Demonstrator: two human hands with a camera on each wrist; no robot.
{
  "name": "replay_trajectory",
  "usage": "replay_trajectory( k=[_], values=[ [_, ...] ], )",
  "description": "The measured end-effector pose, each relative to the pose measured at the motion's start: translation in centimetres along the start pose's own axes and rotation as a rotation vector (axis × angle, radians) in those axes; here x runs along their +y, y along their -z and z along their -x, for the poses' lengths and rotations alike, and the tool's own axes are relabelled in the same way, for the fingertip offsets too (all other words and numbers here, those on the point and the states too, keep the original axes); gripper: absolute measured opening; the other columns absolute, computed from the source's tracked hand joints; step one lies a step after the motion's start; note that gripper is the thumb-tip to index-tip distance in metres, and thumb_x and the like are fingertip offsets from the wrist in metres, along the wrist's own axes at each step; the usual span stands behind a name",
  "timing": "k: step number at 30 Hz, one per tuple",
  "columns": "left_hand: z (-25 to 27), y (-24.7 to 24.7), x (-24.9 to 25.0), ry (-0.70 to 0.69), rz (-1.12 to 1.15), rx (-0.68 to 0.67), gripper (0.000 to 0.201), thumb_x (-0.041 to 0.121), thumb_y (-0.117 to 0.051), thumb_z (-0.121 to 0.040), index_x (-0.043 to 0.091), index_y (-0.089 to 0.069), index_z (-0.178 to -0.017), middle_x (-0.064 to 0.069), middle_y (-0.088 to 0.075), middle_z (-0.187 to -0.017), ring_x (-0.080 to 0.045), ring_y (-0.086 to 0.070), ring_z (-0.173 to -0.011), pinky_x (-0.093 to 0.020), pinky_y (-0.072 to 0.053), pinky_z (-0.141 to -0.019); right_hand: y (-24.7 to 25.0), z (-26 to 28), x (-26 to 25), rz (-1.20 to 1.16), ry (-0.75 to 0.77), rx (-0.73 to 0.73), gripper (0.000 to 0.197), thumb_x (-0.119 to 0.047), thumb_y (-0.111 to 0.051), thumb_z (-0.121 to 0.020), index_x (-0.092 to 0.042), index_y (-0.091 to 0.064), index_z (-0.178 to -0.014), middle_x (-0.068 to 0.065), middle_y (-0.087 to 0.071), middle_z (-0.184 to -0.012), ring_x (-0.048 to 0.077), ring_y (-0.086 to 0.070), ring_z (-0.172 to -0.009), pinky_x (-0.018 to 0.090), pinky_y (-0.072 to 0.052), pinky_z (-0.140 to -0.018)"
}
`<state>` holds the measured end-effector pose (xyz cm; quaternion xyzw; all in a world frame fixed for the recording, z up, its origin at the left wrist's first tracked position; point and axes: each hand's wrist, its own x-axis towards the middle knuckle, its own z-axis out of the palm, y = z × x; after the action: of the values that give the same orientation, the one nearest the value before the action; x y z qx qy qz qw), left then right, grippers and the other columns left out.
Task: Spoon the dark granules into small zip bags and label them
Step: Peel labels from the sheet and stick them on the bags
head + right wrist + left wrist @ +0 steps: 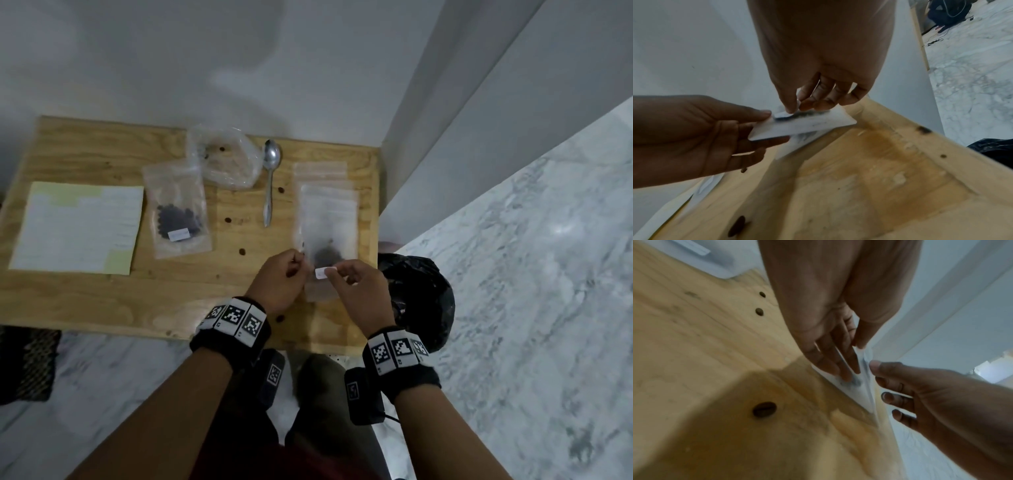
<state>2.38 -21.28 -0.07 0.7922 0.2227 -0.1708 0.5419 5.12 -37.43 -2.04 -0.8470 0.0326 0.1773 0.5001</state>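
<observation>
While pinching the bag [327, 240] edge with left hand [281, 277] above the board [85, 301], right hand [356, 287] pinching the label [321, 273]; best pressed flat over the granules [325, 255], smoothing outward.

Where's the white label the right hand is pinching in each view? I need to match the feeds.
Head: the white label sits low centre, between both hands, over the zip bag.
Left wrist: only a blurred white strip shows centre-right; whether it is label or bag, I cannot tell.
Right wrist: a white sliver at the right hand's thumb tip, upper centre.
Shared landmark: the wooden board with dark knots.
</observation>
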Motion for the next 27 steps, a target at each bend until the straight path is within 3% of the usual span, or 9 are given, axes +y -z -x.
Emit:
replay_trajectory(
  k=[3, 5, 7, 10, 14, 19, 23, 27],
  values=[
    [0.2, 0.5, -0.2, 0.019, 0.161, -0.055, 0.016, 0.025, -0.055, -0.097, 0.012, -0.055, -0.088, -0.02, -0.068, -0.083, -0.018, -0.055, -0.07, -0.034, -0.043, -0.068, -0.2, 0.2, -0.4, 0.026, -0.018, 0.009, 0.018, -0.044, -0.073, -0.079, -0.027, -0.071, -0.079, -0.013, -0.068, -0.076, 0.001, -0.061, -0.073, 0.022, -0.049, -0.068],
    [0.5, 0.9, -0.2, 0.021, 0.23, -0.076, 0.017, 0.024, -0.055, -0.097, 0.007, -0.052, -0.094, -0.03, -0.065, -0.091, -0.025, -0.054, -0.075, -0.04, -0.042, -0.071, -0.1, 0.4, -0.8, 0.034, -0.013, 0.018, 0.019, -0.046, -0.073, -0.078, -0.028, -0.072, -0.08, -0.014, -0.069, -0.076, 0.0, -0.062, -0.075, 0.023, -0.05, -0.071],
    [0.9, 1.2, -0.1, 0.01, 0.274, -0.074, 0.016, 0.021, -0.054, -0.098, 0.006, -0.051, -0.092, -0.033, -0.064, -0.087, -0.026, -0.054, -0.076, -0.041, -0.042, -0.072, 0.0, 0.6, -1.2, 0.046, -0.008, 0.031, 0.018, -0.048, -0.074, -0.078, -0.03, -0.071, -0.079, -0.016, -0.069, -0.076, -0.002, -0.062, -0.076, 0.023, -0.05, -0.071],
    [1.4, 1.5, -0.1, -0.018, 0.3, -0.07, 0.012, 0.016, -0.053, -0.098, 0.009, -0.05, -0.089, -0.03, -0.063, -0.081, -0.026, -0.056, -0.076, -0.043, -0.046, -0.072, 0.0, 1.0, -1.7, 0.093, -0.022, 0.042, 0.016, -0.052, -0.074, -0.076, -0.038, -0.066, -0.073, -0.021, -0.067, -0.074, -0.005, -0.061, -0.075, 0.021, -0.05, -0.069],
    [2.5, 2.2, 0.0, -0.043, 0.339, -0.066, 0.011, 0.012, -0.051, -0.098, 0.009, -0.048, -0.088, -0.009, -0.065, -0.07, -0.024, -0.061, -0.075, -0.054, -0.053, -0.077, -0.4, 1.7, -2.4, 0.119, -0.024, 0.041, 0.017, -0.054, -0.074, -0.075, -0.043, -0.063, -0.069, -0.021, -0.067, -0.072, -0.005, -0.062, -0.074, 0.021, -0.051, -0.068],
    [3.2, 3.6, -0.5, -0.06, 0.306, -0.066, 0.014, 0.014, -0.053, -0.098, 0.013, -0.049, -0.085, -0.02, -0.061, -0.075, -0.029, -0.059, -0.077, -0.065, -0.048, -0.082, -1.1, 2.4, -3.0, -0.036, 0.048, -0.032, 0.011, -0.036, -0.076, -0.08, -0.027, -0.071, -0.078, -0.014, -0.067, -0.07, -0.005, -0.06, -0.068, 0.01, -0.043, -0.065],
    [3.4, 4.7, -0.9, -0.069, 0.3, -0.065, 0.016, 0.014, -0.052, -0.098, 0.015, -0.048, -0.083, -0.022, -0.059, -0.076, -0.03, -0.058, -0.078, -0.061, -0.05, -0.079, -1.5, 2.8, -3.4, -0.106, 0.09, -0.039, 0.01, -0.029, -0.076, -0.081, -0.031, -0.07, -0.073, -0.007, -0.07, -0.072, 0.007, -0.063, -0.072, 0.022, -0.049, -0.071],
    [3.7, 5.5, -1.3, -0.072, 0.338, -0.057, 0.017, 0.011, -0.051, -0.099, 0.012, -0.045, -0.083, 0.002, -0.059, -0.059, -0.015, -0.058, -0.067, -0.045, -0.051, -0.076, -1.8, 2.9, -3.6, -0.111, 0.116, -0.015, 0.011, -0.03, -0.076, -0.082, -0.029, -0.07, -0.073, -0.004, -0.071, -0.072, 0.016, -0.066, -0.072, 0.033, -0.052, -0.072]
  ],
)
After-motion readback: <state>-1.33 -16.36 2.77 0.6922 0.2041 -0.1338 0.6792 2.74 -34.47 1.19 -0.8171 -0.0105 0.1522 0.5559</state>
